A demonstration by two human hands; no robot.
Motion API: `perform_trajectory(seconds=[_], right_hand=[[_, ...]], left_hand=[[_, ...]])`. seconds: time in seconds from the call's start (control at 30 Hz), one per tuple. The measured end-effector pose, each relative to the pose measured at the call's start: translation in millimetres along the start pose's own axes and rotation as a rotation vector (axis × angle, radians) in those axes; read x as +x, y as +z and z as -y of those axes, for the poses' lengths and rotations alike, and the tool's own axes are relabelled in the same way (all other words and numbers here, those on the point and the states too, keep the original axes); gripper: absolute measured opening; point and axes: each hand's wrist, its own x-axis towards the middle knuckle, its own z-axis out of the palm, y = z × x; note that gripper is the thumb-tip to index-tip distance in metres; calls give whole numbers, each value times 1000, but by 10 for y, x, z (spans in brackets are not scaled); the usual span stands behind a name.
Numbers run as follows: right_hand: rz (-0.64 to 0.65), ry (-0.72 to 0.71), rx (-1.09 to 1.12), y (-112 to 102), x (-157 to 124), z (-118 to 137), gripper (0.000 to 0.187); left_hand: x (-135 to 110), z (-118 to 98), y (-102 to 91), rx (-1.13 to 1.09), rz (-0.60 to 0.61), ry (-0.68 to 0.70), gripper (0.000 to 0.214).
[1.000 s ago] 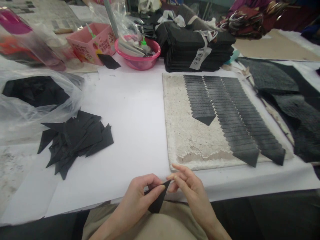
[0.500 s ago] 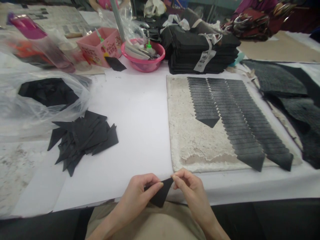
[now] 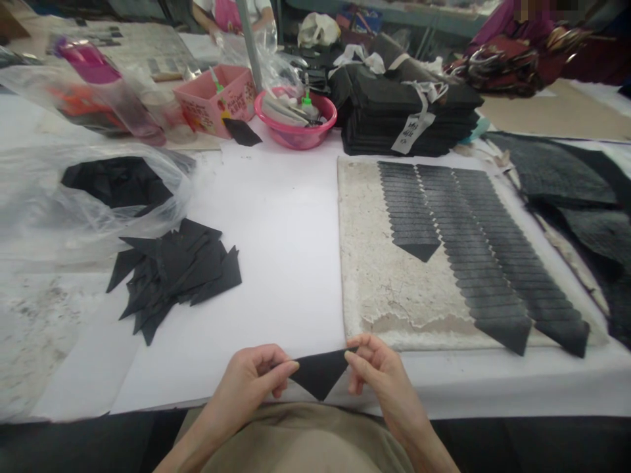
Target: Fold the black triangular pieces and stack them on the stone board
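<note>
Between my hands, a black pointed piece of material (image 3: 320, 373) is stretched by its two upper corners, its tip hanging down at the table's front edge. My left hand (image 3: 259, 378) pinches the left corner, thumb on top. The right corner is pinched by my right hand (image 3: 372, 368). Left of them lies a loose pile of similar black pieces (image 3: 177, 276). To the right, a worn pale board (image 3: 389, 289) carries three columns of overlapping black pieces (image 3: 456, 243), each column ending in a point toward me.
A clear plastic bag (image 3: 34, 197) with more black pieces lies at the left. Behind stand a pink box (image 3: 217, 98), a pink basin (image 3: 296, 135) and a tied black stack (image 3: 409, 118). Dark fabric (image 3: 576, 197) lies at the far right. Parts of other people (image 3: 229, 16) show at the back.
My left hand has slid left along the piece to its left corner, so more of its upper edge shows. The view has shifted slightly.
</note>
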Motion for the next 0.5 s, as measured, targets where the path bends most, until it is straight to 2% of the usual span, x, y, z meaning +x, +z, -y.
perform_trajectory(seconds=[0.2,0.3,0.4,0.5], right_hand=[[4,-52,-115,13,34,53,36],[21,-78,-136,11,33,82,38],[24,-95,-148,30,38,99,39],[18,-102,-157,55,63,127,37]], left_hand=[[-26,-16,-84,-1,30,55,36],[-33,19,-148,-11,31,30,39],[-18,81,-166,-5,-102,-32,43],[4,138,-183,27,-213,-4,48]])
